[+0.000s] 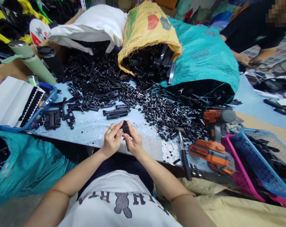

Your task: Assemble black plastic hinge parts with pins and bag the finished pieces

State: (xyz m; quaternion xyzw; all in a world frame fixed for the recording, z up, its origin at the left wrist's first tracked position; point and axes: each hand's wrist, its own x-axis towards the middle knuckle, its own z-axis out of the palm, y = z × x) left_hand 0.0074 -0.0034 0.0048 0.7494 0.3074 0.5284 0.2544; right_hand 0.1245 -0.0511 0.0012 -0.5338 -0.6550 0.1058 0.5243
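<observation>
Left of the hammer (185, 159), the left hand (111, 139) and right hand (134, 141) are both grasping a part (125, 127).

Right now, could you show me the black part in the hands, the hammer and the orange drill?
Black part (125, 127): head view, on its upper end.
Hammer (185, 160): head view, on its dark grip.
Orange drill (212, 146): head view, on its orange base.
</observation>
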